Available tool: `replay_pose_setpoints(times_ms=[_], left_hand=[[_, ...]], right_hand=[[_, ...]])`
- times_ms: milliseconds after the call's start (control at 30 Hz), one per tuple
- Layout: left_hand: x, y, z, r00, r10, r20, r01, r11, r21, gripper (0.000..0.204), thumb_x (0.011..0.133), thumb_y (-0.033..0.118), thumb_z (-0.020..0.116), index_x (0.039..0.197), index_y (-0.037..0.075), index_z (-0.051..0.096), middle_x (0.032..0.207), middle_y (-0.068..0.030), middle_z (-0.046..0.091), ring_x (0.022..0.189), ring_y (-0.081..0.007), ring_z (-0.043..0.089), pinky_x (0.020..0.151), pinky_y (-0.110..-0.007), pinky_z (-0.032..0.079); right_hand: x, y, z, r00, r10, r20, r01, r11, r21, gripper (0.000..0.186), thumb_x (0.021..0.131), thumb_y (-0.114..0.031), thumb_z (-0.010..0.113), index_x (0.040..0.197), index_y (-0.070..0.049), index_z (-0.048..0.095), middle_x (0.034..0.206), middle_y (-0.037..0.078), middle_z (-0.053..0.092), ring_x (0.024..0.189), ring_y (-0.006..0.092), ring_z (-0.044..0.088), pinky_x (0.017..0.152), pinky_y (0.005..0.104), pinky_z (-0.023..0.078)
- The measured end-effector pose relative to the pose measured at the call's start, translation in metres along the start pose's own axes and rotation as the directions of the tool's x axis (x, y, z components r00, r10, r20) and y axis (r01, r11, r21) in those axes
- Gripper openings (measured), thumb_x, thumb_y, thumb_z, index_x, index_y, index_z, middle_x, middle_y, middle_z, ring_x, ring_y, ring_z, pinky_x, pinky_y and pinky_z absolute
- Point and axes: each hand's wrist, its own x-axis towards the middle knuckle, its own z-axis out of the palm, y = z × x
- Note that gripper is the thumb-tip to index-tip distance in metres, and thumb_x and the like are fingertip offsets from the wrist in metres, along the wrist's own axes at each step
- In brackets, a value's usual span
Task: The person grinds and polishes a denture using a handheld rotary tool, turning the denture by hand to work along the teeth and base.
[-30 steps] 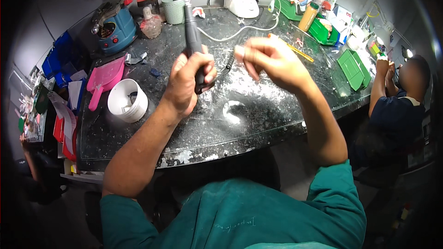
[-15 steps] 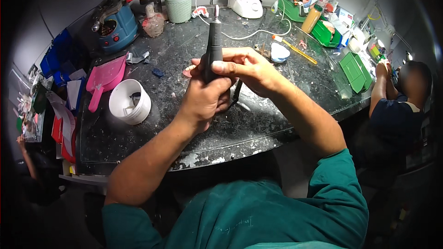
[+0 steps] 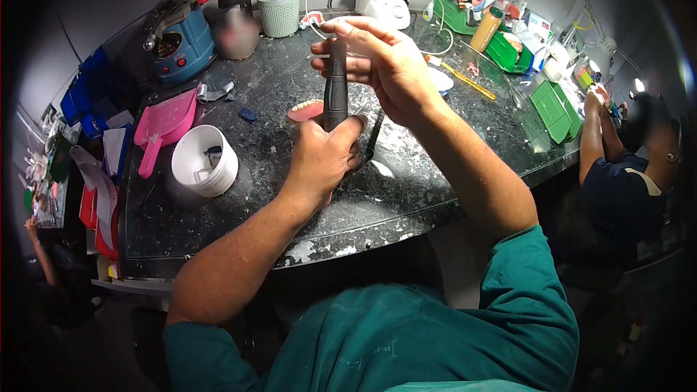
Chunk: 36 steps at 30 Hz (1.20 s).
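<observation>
My left hand (image 3: 323, 156) is wrapped round the lower part of a black rotary handpiece (image 3: 336, 87), which stands upright with its cord trailing below. At its top end my right hand (image 3: 392, 65) pinches with thumb and forefinger where the bur sits; the fingers hide the bur. The other right fingers pass behind the handpiece. A pink denture (image 3: 306, 110) with a row of teeth lies on the bench just beyond my left hand.
The scuffed black bench (image 3: 268, 149) holds a white tub (image 3: 205, 167), a pink dustpan (image 3: 167, 123) and a blue machine (image 3: 185, 43). A white control box (image 3: 383, 9) stands behind, green bins (image 3: 555, 112) to the right. A co-worker (image 3: 617, 181) sits at the far right.
My right hand has gone up from the body of the handpiece to its tip, covering the bur. My left hand still grips the lower part. The denture is now more exposed.
</observation>
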Motion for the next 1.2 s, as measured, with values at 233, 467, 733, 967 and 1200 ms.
replay_pose_setpoints(times_ms=[233, 467, 733, 967, 1200], left_hand=[[0.002, -0.003, -0.004, 0.999, 0.006, 0.040, -0.007, 1.000, 0.017, 0.014, 0.091, 0.014, 0.060, 0.080, 0.009, 0.052, 0.056, 0.0067, 0.042, 0.043, -0.0016, 0.035, 0.038, -0.019, 0.027], [0.000, -0.001, -0.001, 0.998, -0.015, 0.062, 0.014, 1.000, 0.022, 0.013, 0.091, 0.013, 0.060, 0.081, 0.009, 0.052, 0.056, 0.0066, 0.042, 0.043, -0.0014, 0.035, 0.039, -0.019, 0.027], [0.001, 0.004, -0.003, 0.998, -0.062, 0.002, 0.062, 0.998, -0.003, 0.012, 0.089, 0.015, 0.061, 0.083, 0.008, 0.054, 0.055, 0.0074, 0.041, 0.040, -0.0014, 0.032, 0.038, -0.019, 0.026], [0.002, 0.009, -0.020, 0.802, -0.116, 0.586, 0.307, 0.922, -0.237, 0.012, 0.086, 0.011, 0.063, 0.083, 0.012, 0.051, 0.059, 0.0063, 0.041, 0.040, -0.0057, 0.036, 0.039, -0.022, 0.029], [-0.010, -0.002, 0.006, 0.964, 0.217, 0.156, -0.232, 0.968, 0.091, 0.039, 0.087, 0.006, 0.065, 0.124, 0.005, 0.052, 0.093, 0.0005, 0.060, 0.083, -0.0064, 0.058, 0.070, -0.023, 0.048]], right_hand=[[0.002, -0.003, 0.002, 1.000, -0.007, -0.017, 0.007, 1.000, -0.003, 0.030, 0.091, -0.029, 0.066, 0.108, -0.005, 0.058, 0.095, 0.017, 0.070, 0.084, 0.0234, 0.072, 0.075, 0.0309, 0.059], [0.004, -0.004, 0.000, 0.998, 0.005, -0.058, -0.006, 1.000, -0.020, 0.031, 0.088, -0.033, 0.071, 0.097, -0.008, 0.055, 0.082, 0.015, 0.069, 0.075, 0.0208, 0.072, 0.068, 0.0292, 0.059], [-0.006, -0.006, -0.001, 0.989, 0.143, 0.040, -0.130, 0.963, -0.236, 0.036, 0.089, -0.034, 0.070, 0.107, -0.003, 0.060, 0.095, 0.011, 0.068, 0.097, 0.0182, 0.068, 0.082, 0.0315, 0.055], [-0.029, 0.007, -0.016, 0.849, 0.132, 0.512, -0.175, 0.984, 0.036, 0.040, 0.092, -0.015, 0.063, 0.124, 0.006, 0.056, 0.116, 0.020, 0.064, 0.111, 0.0280, 0.060, 0.098, 0.0387, 0.046], [-0.067, 0.002, -0.012, 0.960, 0.031, 0.278, -0.002, 0.994, -0.106, 0.030, 0.092, -0.017, 0.065, 0.117, 0.001, 0.064, 0.111, 0.009, 0.068, 0.103, 0.0151, 0.062, 0.093, 0.0301, 0.047]])
